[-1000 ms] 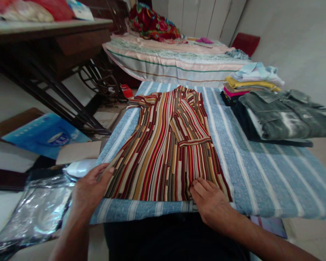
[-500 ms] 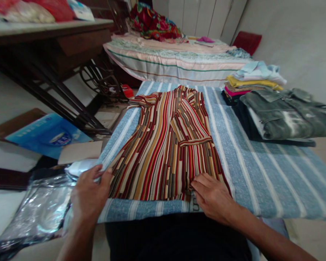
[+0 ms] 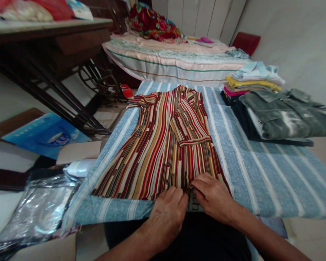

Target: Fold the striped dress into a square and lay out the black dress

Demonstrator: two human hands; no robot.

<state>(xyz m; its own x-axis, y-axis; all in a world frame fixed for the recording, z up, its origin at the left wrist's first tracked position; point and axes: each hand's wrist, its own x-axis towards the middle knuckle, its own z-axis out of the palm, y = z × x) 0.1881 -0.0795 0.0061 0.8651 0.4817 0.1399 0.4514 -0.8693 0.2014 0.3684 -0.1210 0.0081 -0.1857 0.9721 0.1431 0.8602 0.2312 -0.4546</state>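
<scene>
A striped shirt (image 3: 163,145) in red, tan and white lies flat on a blue striped cloth (image 3: 250,170), with one sleeve folded across its right half. My left hand (image 3: 167,214) rests at the middle of the shirt's near hem, its fingers curled onto the fabric. My right hand (image 3: 210,197) is right beside it, its fingers pinched on the same hem. The two hands nearly touch.
A grey denim jacket (image 3: 285,114) and a stack of folded clothes (image 3: 250,81) lie at the right. A sewing-machine table (image 3: 43,47) stands at the left, with a blue box (image 3: 46,134) and a clear plastic bag (image 3: 35,210) on the floor. A bed (image 3: 174,58) is behind.
My left hand has left the shirt's left corner and moved right to the middle of the hem, beside my right hand. The left corner now lies flat.
</scene>
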